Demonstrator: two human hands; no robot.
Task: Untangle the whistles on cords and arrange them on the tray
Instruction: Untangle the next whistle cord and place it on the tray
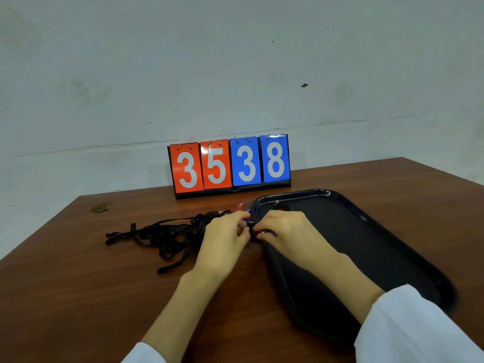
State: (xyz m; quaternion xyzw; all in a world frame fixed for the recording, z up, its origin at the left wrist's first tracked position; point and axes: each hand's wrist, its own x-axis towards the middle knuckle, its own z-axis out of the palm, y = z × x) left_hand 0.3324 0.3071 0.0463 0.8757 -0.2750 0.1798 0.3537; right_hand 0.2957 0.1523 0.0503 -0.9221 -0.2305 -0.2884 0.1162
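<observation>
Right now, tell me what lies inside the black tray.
One small reddish whistle lies in the tray's far left corner. The right hand covers the near left rim, hiding whatever is beneath it.

Soft, even light from above leaves the scene rather dim, with a greenish cast on the wall (235, 61). Glare streaks the orange cards of the scoreboard (229, 166), and a pale sheen runs along the tray (314, 191) rim. Faint shadows lie under the cords (162, 237). The table (78, 284) edges bow with wide-angle distortion; the whistles (258, 233) look smeared.
</observation>
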